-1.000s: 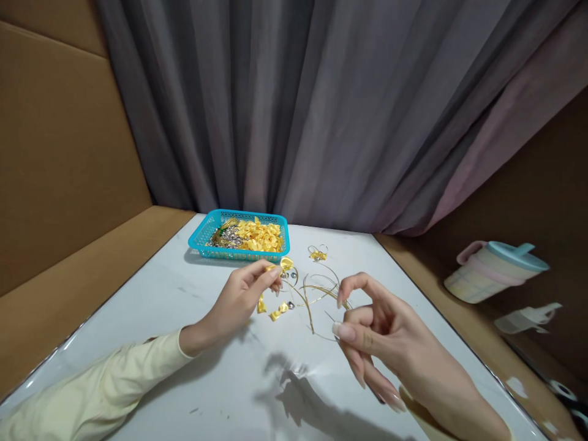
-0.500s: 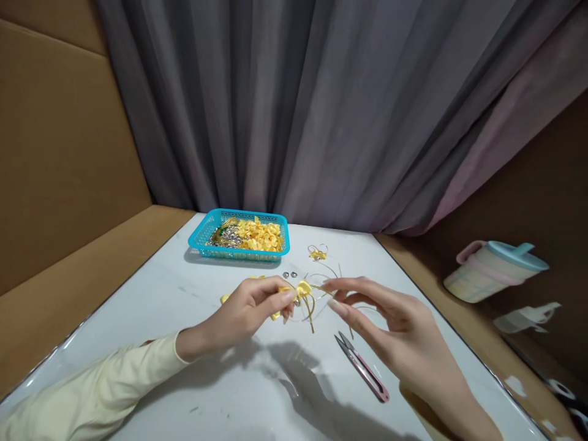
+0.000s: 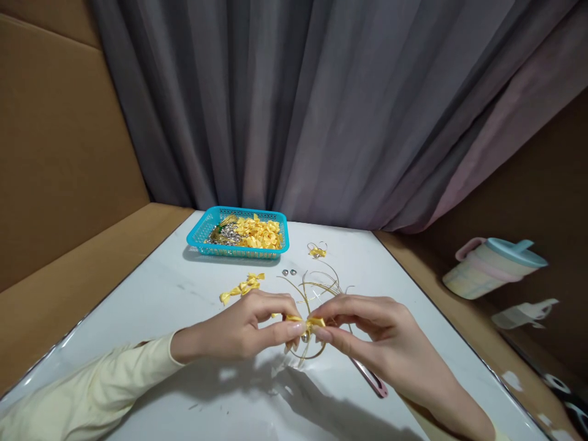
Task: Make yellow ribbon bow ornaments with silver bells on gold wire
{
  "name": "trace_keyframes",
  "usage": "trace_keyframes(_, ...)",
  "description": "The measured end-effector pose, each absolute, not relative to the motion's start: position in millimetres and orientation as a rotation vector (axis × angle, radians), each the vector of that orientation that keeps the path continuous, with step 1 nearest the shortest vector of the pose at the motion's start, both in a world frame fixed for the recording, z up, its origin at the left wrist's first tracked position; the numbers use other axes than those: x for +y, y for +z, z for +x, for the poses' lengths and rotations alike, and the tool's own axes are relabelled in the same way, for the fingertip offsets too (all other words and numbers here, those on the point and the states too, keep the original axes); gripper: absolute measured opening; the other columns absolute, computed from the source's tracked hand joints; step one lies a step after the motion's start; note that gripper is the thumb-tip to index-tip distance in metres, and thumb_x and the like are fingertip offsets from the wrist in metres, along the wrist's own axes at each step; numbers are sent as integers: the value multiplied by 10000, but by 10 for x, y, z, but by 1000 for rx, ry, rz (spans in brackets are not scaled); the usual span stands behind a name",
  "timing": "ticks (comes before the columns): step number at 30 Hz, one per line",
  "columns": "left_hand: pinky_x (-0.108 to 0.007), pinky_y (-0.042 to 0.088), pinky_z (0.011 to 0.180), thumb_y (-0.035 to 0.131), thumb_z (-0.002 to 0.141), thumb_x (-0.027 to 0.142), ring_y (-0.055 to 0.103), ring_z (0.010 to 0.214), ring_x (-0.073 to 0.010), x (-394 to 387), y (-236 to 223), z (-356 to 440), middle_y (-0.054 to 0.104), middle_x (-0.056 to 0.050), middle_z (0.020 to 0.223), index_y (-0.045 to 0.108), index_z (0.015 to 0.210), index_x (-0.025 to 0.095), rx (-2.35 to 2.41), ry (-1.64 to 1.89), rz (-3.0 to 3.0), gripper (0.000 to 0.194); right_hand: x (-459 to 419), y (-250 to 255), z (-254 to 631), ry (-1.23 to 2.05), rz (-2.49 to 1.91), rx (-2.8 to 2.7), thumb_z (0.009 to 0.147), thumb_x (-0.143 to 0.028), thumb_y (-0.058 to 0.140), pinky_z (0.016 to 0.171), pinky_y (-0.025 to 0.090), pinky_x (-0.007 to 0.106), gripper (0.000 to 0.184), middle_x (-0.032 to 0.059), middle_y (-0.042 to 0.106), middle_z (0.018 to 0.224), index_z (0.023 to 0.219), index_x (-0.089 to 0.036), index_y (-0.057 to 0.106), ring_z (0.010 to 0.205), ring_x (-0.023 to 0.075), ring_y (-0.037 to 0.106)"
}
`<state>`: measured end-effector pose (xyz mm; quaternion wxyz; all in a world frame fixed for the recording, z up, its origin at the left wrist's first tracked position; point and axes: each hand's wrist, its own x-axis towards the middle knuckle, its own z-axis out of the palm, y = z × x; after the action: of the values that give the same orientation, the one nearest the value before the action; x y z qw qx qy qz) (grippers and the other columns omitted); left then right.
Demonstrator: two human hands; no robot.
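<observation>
Between my two hands is a small yellow ribbon bow [image 3: 316,321] with a silver bell [image 3: 305,337] and thin gold cord [image 3: 316,354] looped about it. My left hand [image 3: 257,324] pinches the bow's left side between thumb and fingers. On its right side, the thumb and fingertips of my right hand [image 3: 381,334] are closed on the same bow. Loose gold cords [image 3: 328,278] curve over the table behind my fingers. Several more yellow bows [image 3: 242,288] lie beyond my left hand. Two silver bells [image 3: 289,272] sit just behind. Pink thread snips [image 3: 374,380] are partly hidden under my right hand.
A blue basket [image 3: 239,252] at the back holds yellow bows, silver bells and gold cord. A bow with cord [image 3: 317,251] lies to its right. On the right side are a lidded cup [image 3: 493,269] and a small clear bottle [image 3: 521,314]. A grey curtain [image 3: 285,110] hangs behind.
My right hand has moved left and closed on the bow, which is now lower and held from both sides. The row of bows by my left hand shows more fully; the snips are more covered.
</observation>
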<state>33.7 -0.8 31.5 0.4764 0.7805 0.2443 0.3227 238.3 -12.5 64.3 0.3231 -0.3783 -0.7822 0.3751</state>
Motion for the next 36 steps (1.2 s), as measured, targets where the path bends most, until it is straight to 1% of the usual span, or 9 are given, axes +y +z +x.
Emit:
trace_keyframes(12,-241,393,668,441,902,200,477,660,-108,-7,283,310,524,20,691,520,721,167,622,774,2093,201,-142,642,2336,1044,-1036,-2037,790,-186,634,551,470,163,87,-7,691,665,740,-178,704,600,94,605)
trace_keyframes(16,-245,387,652,424,901,210,461,653,-115,-18,281,326,504,16,685,497,703,168,645,797,2104,216,-133,616,2322,1044,-1025,-2045,801,-221,622,604,516,201,103,-5,686,661,771,-189,715,640,121,639)
trace_keyframes(19,-252,388,660,419,901,210,470,665,-122,-21,272,328,512,9,692,505,710,170,649,815,2116,213,-132,607,2318,955,-1009,-2068,815,-217,604,641,536,233,118,-1,690,684,819,-201,721,658,135,652)
trace_keyframes(25,-245,392,641,426,904,234,500,668,-121,24,253,333,528,4,704,535,731,164,760,939,1913,216,-150,643,2379,605,-971,-1999,827,-158,584,702,531,249,142,35,711,848,886,-203,704,758,156,657)
trace_keyframes(28,-239,398,620,429,904,266,495,661,-121,39,246,338,524,1,697,533,709,163,800,998,1780,243,-193,661,2419,627,-933,-1998,859,-113,516,650,533,213,244,19,716,830,1028,-224,654,736,133,663)
trace_keyframes(31,-236,411,623,436,891,269,495,657,-120,37,244,342,524,2,685,523,681,164,811,1037,1700,251,-249,656,2426,804,-930,-2011,891,-135,464,467,493,172,389,6,709,762,1268,-232,448,644,121,658)
trace_keyframes(33,-236,417,622,445,881,268,497,652,-119,33,242,346,526,4,678,523,676,165,820,1043,1668,242,-271,640,2410,900,-983,-2012,904,-185,460,401,451,160,302,2,690,690,1205,-207,449,578,116,642)
trace_keyframes(35,-236,420,623,452,874,266,499,649,-119,31,239,353,528,5,669,525,680,165,829,1041,1645,230,-268,620,2387,916,-1057,-2040,903,-231,473,412,442,161,110,2,660,614,968,-182,547,535,109,618)
trace_keyframes(36,-236,421,622,454,871,265,499,647,-120,31,237,357,528,6,664,526,682,165,828,1039,1641,226,-258,611,2374,903,-1083,-2057,898,-246,482,424,442,164,119,4,647,590,856,-175,568,519,105,606)
